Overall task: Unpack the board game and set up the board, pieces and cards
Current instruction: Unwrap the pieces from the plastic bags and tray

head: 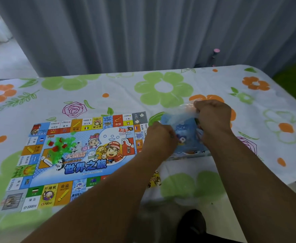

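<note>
The game board (77, 160) lies unfolded on the flowered tablecloth, left of centre. A heap of green and red plastic pieces (60, 148) sits on its left half. Right of the board, both hands work on a clear plastic bag (184, 118) above a blue game box (189, 146). My left hand (159, 135) grips the bag's left side with curled fingers. My right hand (212, 116) pinches the bag's upper right edge. What the bag holds is blurred. A yellow card or paper note (154, 180) peeks out below my left forearm.
The table (161, 88) is covered with a white cloth printed with green and orange flowers. Grey curtains (143, 32) hang behind it. The table's right edge drops off near a green patch (294, 71). A dark object (192, 223) lies at the near edge.
</note>
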The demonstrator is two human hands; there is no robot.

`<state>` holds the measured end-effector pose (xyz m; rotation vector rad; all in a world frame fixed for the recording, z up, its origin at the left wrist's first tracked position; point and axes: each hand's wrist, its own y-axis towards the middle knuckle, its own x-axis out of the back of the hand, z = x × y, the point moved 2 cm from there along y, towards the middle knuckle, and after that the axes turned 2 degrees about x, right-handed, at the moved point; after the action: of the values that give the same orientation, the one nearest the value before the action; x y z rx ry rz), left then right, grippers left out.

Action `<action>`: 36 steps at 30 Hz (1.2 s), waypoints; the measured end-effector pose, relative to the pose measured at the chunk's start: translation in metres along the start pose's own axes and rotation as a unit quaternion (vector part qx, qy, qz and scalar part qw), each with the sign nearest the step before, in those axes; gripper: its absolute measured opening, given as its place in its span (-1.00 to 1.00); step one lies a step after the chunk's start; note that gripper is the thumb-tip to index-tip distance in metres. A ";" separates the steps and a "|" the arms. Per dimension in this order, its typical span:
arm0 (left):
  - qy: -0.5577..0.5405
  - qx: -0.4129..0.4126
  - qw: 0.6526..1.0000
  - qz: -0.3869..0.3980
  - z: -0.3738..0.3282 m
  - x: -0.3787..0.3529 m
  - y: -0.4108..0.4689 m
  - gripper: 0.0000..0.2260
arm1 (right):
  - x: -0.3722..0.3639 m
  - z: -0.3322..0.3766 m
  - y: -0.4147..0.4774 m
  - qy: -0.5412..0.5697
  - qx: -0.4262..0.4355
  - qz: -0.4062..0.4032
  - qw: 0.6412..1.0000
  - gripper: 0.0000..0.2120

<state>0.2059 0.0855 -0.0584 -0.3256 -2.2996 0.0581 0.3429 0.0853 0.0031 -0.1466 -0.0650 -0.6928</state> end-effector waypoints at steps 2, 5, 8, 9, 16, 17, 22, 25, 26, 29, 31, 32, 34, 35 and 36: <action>0.069 -0.038 0.997 -0.004 -0.008 -0.006 0.007 -0.79 | 0.003 0.001 0.002 -0.009 0.011 -0.008 1.000 -0.93; 0.170 -0.090 0.981 -0.001 -0.022 -0.009 0.018 -0.68 | 0.008 0.000 0.008 -0.016 0.018 -0.021 0.999 -0.92; 0.249 -0.096 0.963 0.034 -0.030 -0.012 0.027 -0.64 | 0.011 -0.001 0.012 -0.014 0.013 -0.023 1.000 -0.87; 0.259 -0.093 0.960 0.046 -0.032 -0.014 0.028 -0.63 | 0.011 -0.001 0.012 -0.016 0.012 -0.023 1.000 -0.87; 0.268 -0.090 0.957 0.065 -0.038 -0.020 0.032 -0.62 | 0.014 -0.002 0.013 -0.013 0.019 -0.019 1.000 -0.92; 0.269 -0.084 0.957 0.065 -0.039 -0.022 0.033 -0.60 | 0.014 -0.002 0.013 -0.014 0.019 -0.018 1.000 -0.91; 0.280 -0.065 0.955 0.070 -0.042 -0.026 0.036 -0.55 | 0.015 -0.003 0.015 -0.023 0.017 -0.013 0.999 -0.86; 0.280 -0.062 0.956 0.061 -0.042 -0.029 0.037 -0.55 | 0.016 -0.004 0.018 -0.017 0.013 -0.011 1.000 -0.81; 0.273 -0.062 0.958 0.055 -0.041 -0.029 0.037 -0.56 | 0.017 -0.004 0.019 -0.014 0.013 -0.010 1.000 -0.81; 0.240 -0.065 0.968 0.032 -0.040 -0.027 0.037 -0.62 | 0.018 -0.004 0.019 -0.007 0.011 -0.004 1.000 -0.82; 0.196 -0.070 0.978 0.021 -0.038 -0.024 0.036 -0.68 | 0.019 -0.005 0.020 -0.006 0.009 -0.003 1.000 -0.84; 0.159 -0.075 0.984 0.014 -0.037 -0.021 0.035 -0.75 | 0.019 -0.005 0.020 -0.007 0.008 -0.004 1.000 -0.88; 0.064 -0.075 0.995 0.009 -0.032 -0.016 0.033 -0.93 | 0.020 -0.005 0.022 -0.007 0.003 -0.011 1.000 -0.96; 0.020 -0.073 0.997 0.006 -0.031 -0.012 0.032 -0.85 | 0.020 -0.005 0.022 -0.004 -0.002 -0.014 1.000 -0.98; -0.021 -0.069 0.997 0.004 -0.028 -0.009 0.030 -0.79 | 0.019 -0.005 0.022 0.000 -0.010 -0.016 1.000 -0.96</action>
<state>0.2386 0.1106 -0.0498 -0.4075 -2.3494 -0.0908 0.3714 0.0889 -0.0022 -0.1658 -0.0608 -0.7255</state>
